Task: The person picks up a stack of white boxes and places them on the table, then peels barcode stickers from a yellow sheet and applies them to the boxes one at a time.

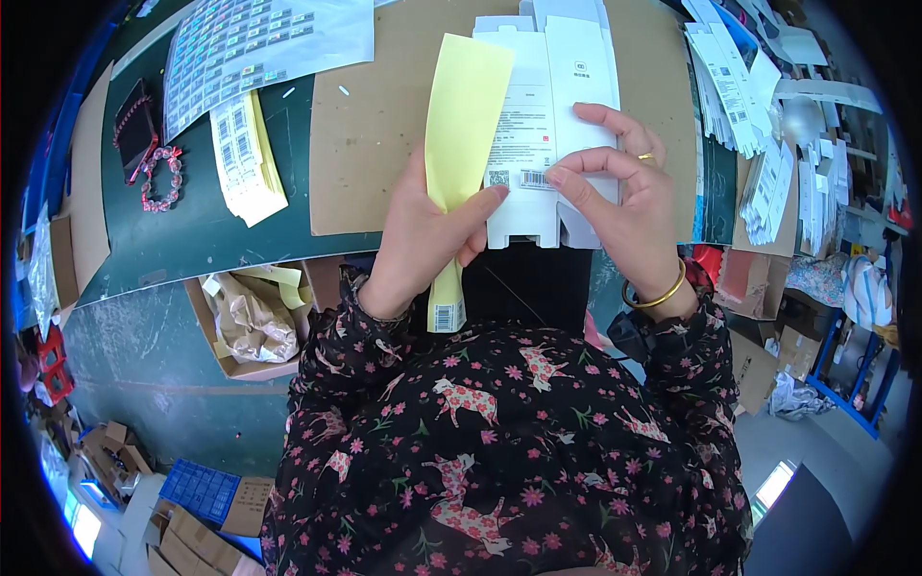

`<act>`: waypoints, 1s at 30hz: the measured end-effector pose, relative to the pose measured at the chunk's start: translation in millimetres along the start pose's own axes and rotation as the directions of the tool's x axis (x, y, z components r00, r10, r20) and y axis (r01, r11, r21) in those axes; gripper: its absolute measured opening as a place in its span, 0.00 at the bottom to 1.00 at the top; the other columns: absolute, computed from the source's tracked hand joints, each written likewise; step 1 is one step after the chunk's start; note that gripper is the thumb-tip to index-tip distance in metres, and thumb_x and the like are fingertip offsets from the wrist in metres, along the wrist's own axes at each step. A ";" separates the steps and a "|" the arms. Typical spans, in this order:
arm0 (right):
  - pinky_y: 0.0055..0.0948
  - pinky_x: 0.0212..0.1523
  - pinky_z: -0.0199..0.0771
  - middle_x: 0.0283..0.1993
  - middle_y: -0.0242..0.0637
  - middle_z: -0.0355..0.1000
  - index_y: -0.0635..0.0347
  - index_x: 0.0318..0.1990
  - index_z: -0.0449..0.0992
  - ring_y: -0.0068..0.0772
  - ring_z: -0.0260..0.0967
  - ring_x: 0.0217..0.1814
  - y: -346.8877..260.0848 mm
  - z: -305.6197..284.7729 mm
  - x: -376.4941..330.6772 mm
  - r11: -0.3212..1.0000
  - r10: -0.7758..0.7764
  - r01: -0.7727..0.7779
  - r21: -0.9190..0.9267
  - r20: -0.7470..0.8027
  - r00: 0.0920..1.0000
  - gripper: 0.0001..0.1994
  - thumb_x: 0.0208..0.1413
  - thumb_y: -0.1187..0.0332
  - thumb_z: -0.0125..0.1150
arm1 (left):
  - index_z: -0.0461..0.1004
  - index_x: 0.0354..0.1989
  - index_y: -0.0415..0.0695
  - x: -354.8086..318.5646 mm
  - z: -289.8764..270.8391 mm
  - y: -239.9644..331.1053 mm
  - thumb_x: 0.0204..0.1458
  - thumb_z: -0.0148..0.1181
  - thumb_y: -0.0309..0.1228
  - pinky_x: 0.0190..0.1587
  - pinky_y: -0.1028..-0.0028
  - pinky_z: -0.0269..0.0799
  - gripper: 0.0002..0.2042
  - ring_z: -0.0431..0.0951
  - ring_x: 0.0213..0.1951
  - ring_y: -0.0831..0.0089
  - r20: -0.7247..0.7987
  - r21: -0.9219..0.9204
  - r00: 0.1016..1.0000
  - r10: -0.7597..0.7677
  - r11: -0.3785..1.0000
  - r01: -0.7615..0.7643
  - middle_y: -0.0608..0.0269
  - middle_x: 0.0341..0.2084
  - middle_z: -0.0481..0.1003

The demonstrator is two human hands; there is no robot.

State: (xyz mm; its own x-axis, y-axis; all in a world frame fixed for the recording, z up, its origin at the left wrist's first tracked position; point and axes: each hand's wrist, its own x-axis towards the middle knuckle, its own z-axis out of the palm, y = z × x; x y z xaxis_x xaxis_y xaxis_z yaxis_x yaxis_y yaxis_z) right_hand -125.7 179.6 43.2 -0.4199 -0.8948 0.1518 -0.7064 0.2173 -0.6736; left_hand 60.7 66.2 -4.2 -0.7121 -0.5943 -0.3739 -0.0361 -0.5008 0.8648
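A flattened white box [523,115] with printed text lies on the table in front of me. My left hand [429,226] is closed round a long yellow strip of label backing paper [466,106], its thumb reaching over onto the box. The strip's lower end hangs toward me and carries one barcode label [448,317]. My right hand [624,187] has thumb and index finger together at the right end of a small white barcode label [534,180], which lies over the box's lower part. Whether that label is stuck down or only held there, I cannot tell.
Label strips [245,158] and a sheet of small stickers [264,48] lie at the left, near a phone [134,130] and a beaded bracelet [161,182]. Stacked white boxes [725,86] stand at the right. A carton [252,326] with crumpled paper sits below the table edge.
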 end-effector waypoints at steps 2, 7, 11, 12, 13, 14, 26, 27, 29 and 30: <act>0.44 0.73 0.51 0.64 0.33 0.73 0.49 0.34 0.89 0.43 0.52 0.72 -0.6 0.2 0.1 1.000 -0.001 0.001 -0.030 0.009 1.000 0.06 0.49 0.65 0.79 | 0.55 0.69 0.36 0.4 0.9 -0.2 0.58 0.67 0.24 0.15 0.80 0.68 0.33 0.75 0.18 0.80 0.000 0.017 1.000 -0.029 0.999 0.029 0.63 0.29 0.75; 0.44 0.74 0.51 0.64 0.32 0.73 0.49 0.34 0.89 0.43 0.52 0.73 -0.9 0.7 -0.4 1.000 0.006 -0.005 -0.030 0.021 1.000 0.05 0.49 0.65 0.79 | 0.56 0.68 0.36 1.8 -0.9 -1.3 0.58 0.68 0.25 0.15 0.80 0.69 0.33 0.76 0.18 0.80 0.021 0.004 0.999 -0.042 0.999 0.042 0.62 0.30 0.76; 0.44 0.74 0.50 0.64 0.31 0.73 0.49 0.34 0.89 0.43 0.51 0.73 -1.5 -0.2 0.1 0.999 0.010 -0.008 -0.050 0.041 0.999 0.06 0.48 0.64 0.79 | 0.56 0.68 0.36 2.8 -1.7 -3.4 0.58 0.68 0.25 0.15 0.80 0.69 0.33 0.76 0.18 0.80 0.027 -0.011 0.999 -0.044 0.999 0.044 0.63 0.30 0.76; 0.43 0.74 0.51 0.65 0.32 0.73 0.50 0.34 0.89 0.42 0.52 0.73 -2.0 -0.3 -0.4 0.998 0.006 -0.003 -0.064 0.044 0.999 0.06 0.50 0.64 0.79 | 0.56 0.68 0.36 2.6 -1.7 -3.5 0.58 0.68 0.25 0.15 0.80 0.69 0.32 0.76 0.19 0.80 0.027 -0.014 0.999 -0.043 0.999 0.044 0.63 0.30 0.76; 0.43 0.74 0.51 0.65 0.32 0.73 0.50 0.35 0.89 0.41 0.53 0.73 -2.5 -0.3 -1.0 0.997 0.001 0.003 -0.078 0.047 0.999 0.06 0.51 0.64 0.78 | 0.57 0.68 0.36 2.2 -1.6 -3.7 0.58 0.68 0.25 0.15 0.80 0.69 0.32 0.76 0.19 0.80 0.026 -0.017 0.999 -0.043 0.999 0.043 0.63 0.30 0.76; 0.42 0.74 0.51 0.66 0.32 0.73 0.51 0.36 0.89 0.40 0.54 0.73 -3.0 -0.6 -0.9 0.996 -0.005 0.009 -0.092 0.048 0.999 0.06 0.52 0.64 0.77 | 0.57 0.68 0.36 2.4 -1.4 -3.3 0.58 0.68 0.25 0.15 0.80 0.69 0.32 0.76 0.19 0.80 0.026 -0.020 0.999 -0.040 0.999 0.041 0.63 0.30 0.76; 0.43 0.74 0.52 0.66 0.31 0.73 0.51 0.36 0.89 0.40 0.53 0.73 -3.4 -0.2 -1.3 0.994 0.006 -0.001 -0.107 0.045 0.999 0.06 0.52 0.64 0.78 | 0.57 0.70 0.38 2.4 0.5 -2.5 0.58 0.68 0.25 0.15 0.81 0.68 0.33 0.75 0.19 0.82 0.033 -0.043 0.999 -0.029 0.999 0.030 0.64 0.31 0.76; 0.43 0.74 0.52 0.66 0.31 0.73 0.51 0.36 0.89 0.40 0.53 0.73 -3.3 0.1 -1.8 0.994 0.007 -0.002 -0.109 0.044 0.999 0.06 0.52 0.64 0.78 | 0.57 0.70 0.38 2.4 0.5 -3.5 0.58 0.68 0.25 0.15 0.81 0.68 0.33 0.75 0.19 0.82 0.034 -0.043 0.999 -0.029 0.999 0.031 0.64 0.31 0.76; 0.42 0.74 0.52 0.66 0.31 0.73 0.51 0.36 0.89 0.40 0.53 0.74 -3.2 0.4 -2.2 0.994 0.008 -0.003 -0.110 0.039 0.999 0.06 0.52 0.64 0.78 | 0.57 0.69 0.38 2.7 0.5 -4.6 0.58 0.68 0.25 0.15 0.81 0.68 0.33 0.75 0.19 0.82 0.035 -0.049 0.999 -0.021 0.999 0.023 0.64 0.31 0.76; 0.42 0.74 0.52 0.66 0.31 0.73 0.51 0.36 0.89 0.40 0.52 0.74 -3.2 0.4 -2.1 0.994 0.008 -0.004 -0.111 0.036 0.999 0.06 0.52 0.64 0.78 | 0.57 0.69 0.38 3.0 0.7 -4.6 0.58 0.67 0.25 0.15 0.81 0.68 0.32 0.75 0.19 0.82 0.036 -0.052 0.999 -0.017 0.998 0.018 0.64 0.31 0.76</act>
State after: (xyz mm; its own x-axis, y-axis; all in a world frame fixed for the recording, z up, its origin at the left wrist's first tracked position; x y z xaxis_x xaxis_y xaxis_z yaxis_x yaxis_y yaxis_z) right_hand -122.4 180.6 44.8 -0.4045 -0.9065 0.1205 -0.7638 0.2624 -0.5897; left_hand 58.3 67.2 -9.0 -0.7361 -0.5629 -0.3759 -0.0130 -0.5435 0.8393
